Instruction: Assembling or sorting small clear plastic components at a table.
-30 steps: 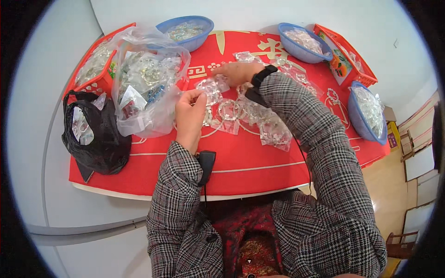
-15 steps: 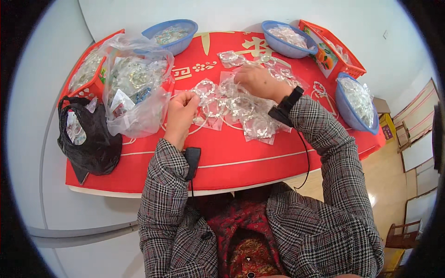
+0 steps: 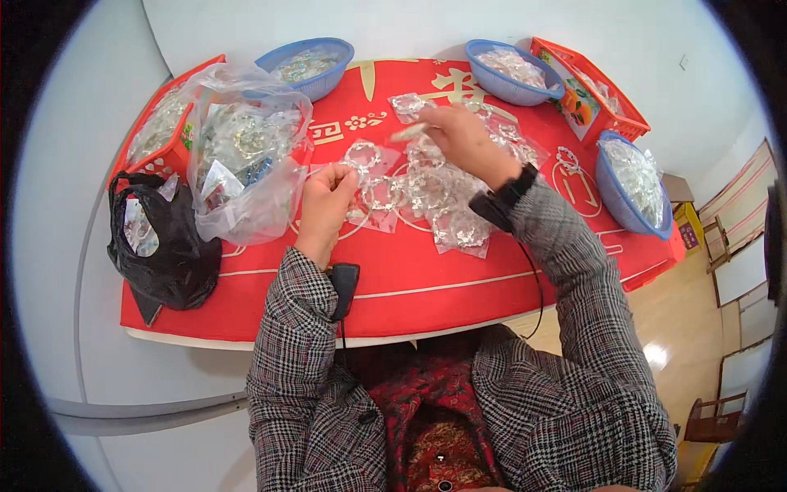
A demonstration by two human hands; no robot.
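Bracelet packets [image 3: 426,197], small crinkly clear plastic sleeves with beaded rings inside, lie heaped mid-table on the smooth red cloth [image 3: 426,279]. Right hand [image 3: 463,139] pinches 1 folded packet above the heap; left hand [image 3: 326,201] curls loosely on the heap's near edge. Beside it slumps a big glossy clear bag [image 3: 242,156], plus 3 round blue bowls.

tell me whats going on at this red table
A person in a checked jacket sits at a red table strewn with small clear packets of silvery rings. The left hand pinches one packet at the edge of the pile, and the right hand lifts another above it. A large clear bag, a black bag, blue bowls and red baskets of similar pieces ring the work area.
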